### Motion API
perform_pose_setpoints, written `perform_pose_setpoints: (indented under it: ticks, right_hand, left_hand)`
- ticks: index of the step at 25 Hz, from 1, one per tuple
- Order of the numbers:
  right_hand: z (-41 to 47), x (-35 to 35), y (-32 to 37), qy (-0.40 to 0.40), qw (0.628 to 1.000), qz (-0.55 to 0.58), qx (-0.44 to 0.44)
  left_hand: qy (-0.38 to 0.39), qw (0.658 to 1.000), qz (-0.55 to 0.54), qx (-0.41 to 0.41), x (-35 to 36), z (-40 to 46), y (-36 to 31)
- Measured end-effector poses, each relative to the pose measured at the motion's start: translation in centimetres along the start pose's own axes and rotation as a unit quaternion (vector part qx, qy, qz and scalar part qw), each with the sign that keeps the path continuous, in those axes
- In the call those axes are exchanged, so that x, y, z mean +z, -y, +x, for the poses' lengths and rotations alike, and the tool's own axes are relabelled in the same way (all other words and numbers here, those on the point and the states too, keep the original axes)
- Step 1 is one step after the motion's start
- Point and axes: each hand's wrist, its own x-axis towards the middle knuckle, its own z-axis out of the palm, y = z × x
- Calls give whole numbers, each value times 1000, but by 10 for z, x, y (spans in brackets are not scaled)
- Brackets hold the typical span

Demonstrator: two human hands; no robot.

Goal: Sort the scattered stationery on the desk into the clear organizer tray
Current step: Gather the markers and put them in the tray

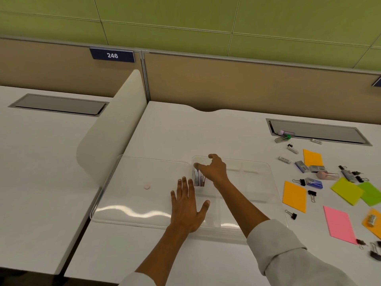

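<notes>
The clear organizer tray (123,215) lies on the white desk in front of me. My left hand (186,207) rests flat on it, fingers straight and spread. My right hand (213,169) reaches into a middle compartment, its curled fingers on top of a few small blue-and-white boxes (199,179) that stand on edge there. A small round pink piece (146,186) lies in the tray's large left compartment. Scattered to the right are orange sticky notes (294,196), green notes (347,190), a pink note (339,225), black binder clips (312,194) and another blue staple box (314,182).
A white curved divider (115,129) stands just left of the tray. A grey cable hatch (317,134) sits at the back right, with small items near its edge. Tan partition panels close off the back of the desk.
</notes>
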Motion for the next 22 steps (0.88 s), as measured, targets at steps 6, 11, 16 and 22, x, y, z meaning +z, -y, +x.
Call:
perform_pose_setpoints:
  ticks: [6, 11, 16, 22]
  right_hand:
    - [-1, -37, -18, -59, 996, 48, -43]
    - [-13, -53, -38, -91, 984, -23, -152]
    - [-28, -31, -54, 85, 857, -344, -375]
    - [-22, -23, -67, 115, 816, -439, -357]
  left_hand:
    - [2, 1000, 7, 13, -7, 2, -4]
    - [-8, 999, -8, 53, -18, 11, -11]
    - [6, 999, 6, 52, -16, 14, -8]
    - [13, 999, 19, 33, -11, 13, -6]
